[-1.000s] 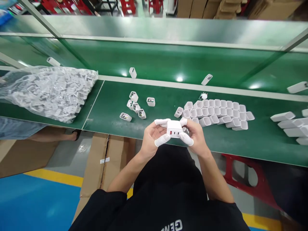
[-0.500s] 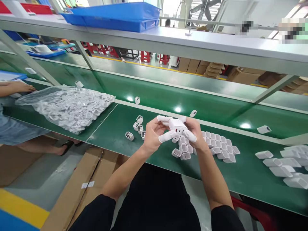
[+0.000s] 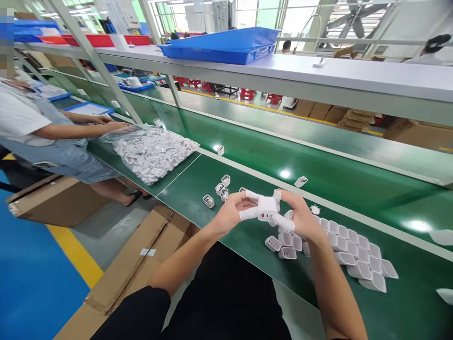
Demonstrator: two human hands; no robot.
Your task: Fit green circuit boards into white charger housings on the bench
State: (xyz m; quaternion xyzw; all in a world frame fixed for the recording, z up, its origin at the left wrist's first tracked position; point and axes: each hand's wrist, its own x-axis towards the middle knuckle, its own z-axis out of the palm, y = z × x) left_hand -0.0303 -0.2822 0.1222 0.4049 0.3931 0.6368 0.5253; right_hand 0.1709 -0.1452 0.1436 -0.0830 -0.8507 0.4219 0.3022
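Above the green table (image 3: 244, 238), 1 white block (image 3: 267, 206) between 2 hands

The left hand (image 3: 230, 216) and right hand (image 3: 300, 217) pinch the white block from opposite sides, their fingers (image 3: 283, 223) parted only by its width. If the white finger covers (image 3: 249, 213) slide or pressure turns uneven, it could drop onto the white shells (image 3: 273, 244) near it. A swing of the right forearm (image 3: 336, 288) might topple the shell rows (image 3: 354, 248).

Light is bright, the windows (image 3: 247, 13) burning nearly white. Glare spots (image 3: 285, 174) dot the green surface (image 3: 336, 177); trousers (image 3: 230, 293) sink to black. The charger (image 3: 268, 206) looks slightly soft, edges stretch, and pixelation (image 3: 7, 42) covers the upper left edge.
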